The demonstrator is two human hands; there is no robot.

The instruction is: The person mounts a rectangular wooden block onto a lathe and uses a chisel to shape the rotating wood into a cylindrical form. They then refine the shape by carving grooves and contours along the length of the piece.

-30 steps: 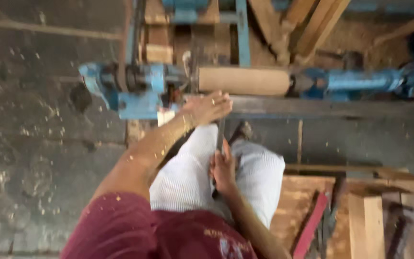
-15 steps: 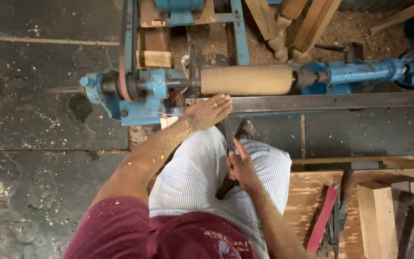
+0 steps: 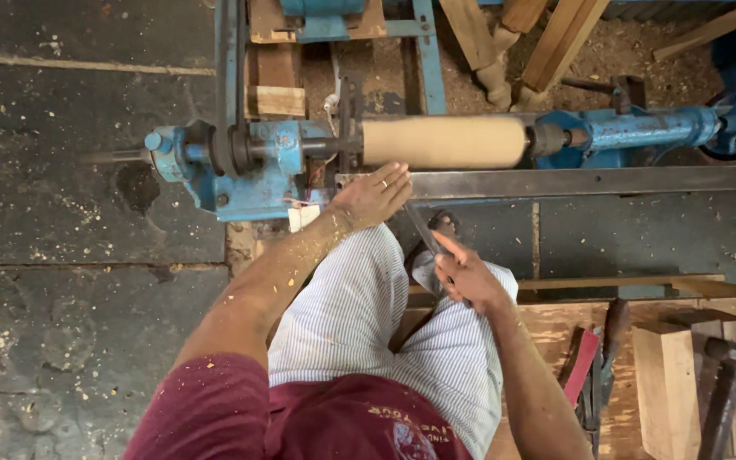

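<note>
At the far left we see a dark stone floor (image 3: 61, 170) dusted with wood chips. Next comes the blue headstock (image 3: 249, 166) of a wood lathe, with a belt running over its pulley. Our left hand (image 3: 376, 194) lies flat and open, palm down, on the long metal tool rest (image 3: 589, 181), its fingers stretched out and gripping nothing; a ring shows on one finger. Just above it, a pale wooden cylinder (image 3: 445, 141) sits mounted between the headstock and the blue tailstock (image 3: 641, 129), lying level and close to the fingertips. Below and to the right, our right hand (image 3: 466, 274) is closed around the handle of a long chisel (image 3: 421, 230), whose dark blade slants up toward the rest, passing under the left hand. Both hands hover over our striped trousers (image 3: 359, 315). Farther right, a red-handled tool (image 3: 583, 366), a pale wooden block (image 3: 664, 388) and a hammer (image 3: 730, 383) lie on a wooden board (image 3: 538, 341).
</note>
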